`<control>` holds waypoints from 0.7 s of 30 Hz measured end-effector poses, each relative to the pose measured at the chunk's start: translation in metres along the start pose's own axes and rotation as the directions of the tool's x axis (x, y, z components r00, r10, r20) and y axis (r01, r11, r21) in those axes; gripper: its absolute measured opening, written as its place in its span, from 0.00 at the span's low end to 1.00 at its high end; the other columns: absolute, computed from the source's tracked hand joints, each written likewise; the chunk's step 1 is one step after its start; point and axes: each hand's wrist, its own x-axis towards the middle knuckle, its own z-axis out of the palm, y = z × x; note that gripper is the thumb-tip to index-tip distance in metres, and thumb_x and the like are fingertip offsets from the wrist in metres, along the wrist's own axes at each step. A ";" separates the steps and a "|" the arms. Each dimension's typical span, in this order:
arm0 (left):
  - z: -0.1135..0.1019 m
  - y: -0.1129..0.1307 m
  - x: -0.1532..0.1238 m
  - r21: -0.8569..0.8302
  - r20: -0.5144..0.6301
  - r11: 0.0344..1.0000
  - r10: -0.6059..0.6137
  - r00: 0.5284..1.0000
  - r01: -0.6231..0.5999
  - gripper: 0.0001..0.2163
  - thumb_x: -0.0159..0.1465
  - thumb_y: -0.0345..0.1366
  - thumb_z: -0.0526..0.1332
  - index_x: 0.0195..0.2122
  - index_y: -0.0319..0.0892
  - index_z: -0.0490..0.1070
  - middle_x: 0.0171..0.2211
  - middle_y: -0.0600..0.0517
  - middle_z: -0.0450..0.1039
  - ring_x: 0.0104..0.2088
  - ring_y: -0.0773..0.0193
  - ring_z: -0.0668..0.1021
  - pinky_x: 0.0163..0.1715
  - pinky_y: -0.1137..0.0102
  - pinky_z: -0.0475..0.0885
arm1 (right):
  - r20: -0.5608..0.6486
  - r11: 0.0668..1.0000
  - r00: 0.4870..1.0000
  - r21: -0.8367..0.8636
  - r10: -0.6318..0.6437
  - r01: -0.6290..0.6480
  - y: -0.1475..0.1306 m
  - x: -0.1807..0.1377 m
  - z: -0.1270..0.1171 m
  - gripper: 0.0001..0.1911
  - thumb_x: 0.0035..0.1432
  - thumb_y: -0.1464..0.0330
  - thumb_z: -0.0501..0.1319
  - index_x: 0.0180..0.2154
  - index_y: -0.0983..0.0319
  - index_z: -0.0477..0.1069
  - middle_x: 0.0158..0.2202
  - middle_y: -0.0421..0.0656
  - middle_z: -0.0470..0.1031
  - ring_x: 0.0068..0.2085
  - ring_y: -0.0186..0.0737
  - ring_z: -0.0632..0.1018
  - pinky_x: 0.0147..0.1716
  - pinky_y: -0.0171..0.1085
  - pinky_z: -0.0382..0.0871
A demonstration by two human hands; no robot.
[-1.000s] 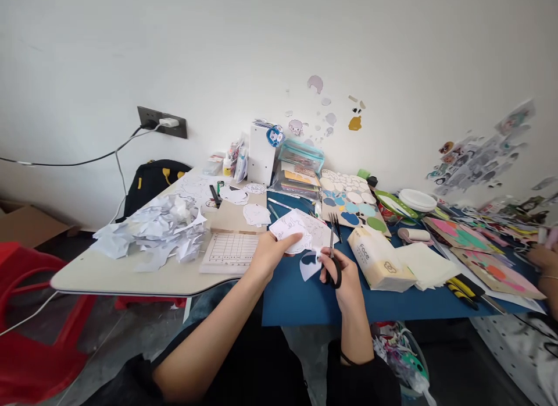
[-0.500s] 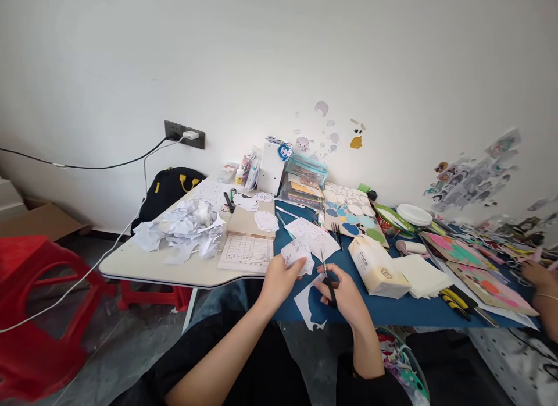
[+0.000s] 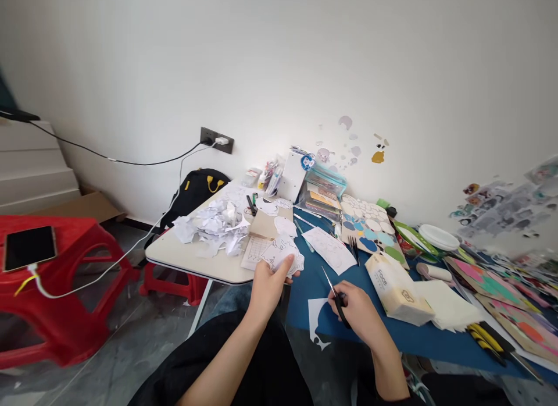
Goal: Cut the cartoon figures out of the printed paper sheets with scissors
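My left hand (image 3: 272,281) is closed on a paper cutout (image 3: 279,253) with line drawings, held over the table's front edge. Black-handled scissors (image 3: 335,292) are in my right hand (image 3: 355,307), blades pointing up and away. A white paper offcut (image 3: 317,324) with a curved cut edge hangs by my right hand at the blue table edge; whether the fingers touch it I cannot tell. Beyond the hands a drawn sheet (image 3: 330,248) lies on the blue surface. Further cutouts (image 3: 285,226) rest on a brown board (image 3: 264,223), partly above a printed form (image 3: 253,252).
Paper scraps (image 3: 213,223) are heaped on the white table end. To the right stand a tissue pack (image 3: 396,289), tweezers (image 3: 354,249) and yellow-black handled tools (image 3: 486,342). A red stool (image 3: 74,289) at left carries a phone (image 3: 30,248) on a white cable.
The view has swung left, bringing the phone into sight. My left hand has moved left with the cutout, away from the scissors. The hands are farther apart.
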 end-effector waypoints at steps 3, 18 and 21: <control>-0.005 0.009 -0.003 -0.036 -0.031 0.999 0.019 0.999 -0.020 0.16 0.55 0.43 0.65 0.37 0.35 0.75 0.29 0.46 0.79 0.28 0.57 0.81 0.23 0.72 0.72 | 0.013 1.000 1.000 0.013 -0.013 0.012 -0.005 -0.003 0.001 0.07 0.49 0.71 0.59 0.20 0.60 0.69 0.27 0.41 0.70 0.20 0.37 0.70 0.19 0.35 0.64; -0.096 0.078 -0.011 -0.123 -0.572 0.925 0.231 0.787 -0.361 0.12 0.51 0.36 0.69 0.34 0.36 0.73 0.29 0.52 0.75 0.23 0.67 0.77 0.19 0.76 0.67 | 0.336 0.947 0.897 0.242 -0.286 0.211 -0.193 0.159 0.069 0.07 0.57 0.73 0.63 0.26 0.66 0.71 0.15 0.32 0.67 0.17 0.29 0.70 0.18 0.29 0.64; -0.099 0.073 -0.010 -0.101 -0.528 0.944 0.218 0.821 -0.315 0.12 0.51 0.38 0.69 0.32 0.35 0.73 0.26 0.52 0.75 0.23 0.66 0.77 0.19 0.75 0.66 | 0.303 0.956 0.917 0.215 -0.260 0.200 -0.202 0.182 0.095 0.08 0.63 0.68 0.60 0.33 0.67 0.71 0.27 0.37 0.73 0.22 0.29 0.73 0.21 0.30 0.69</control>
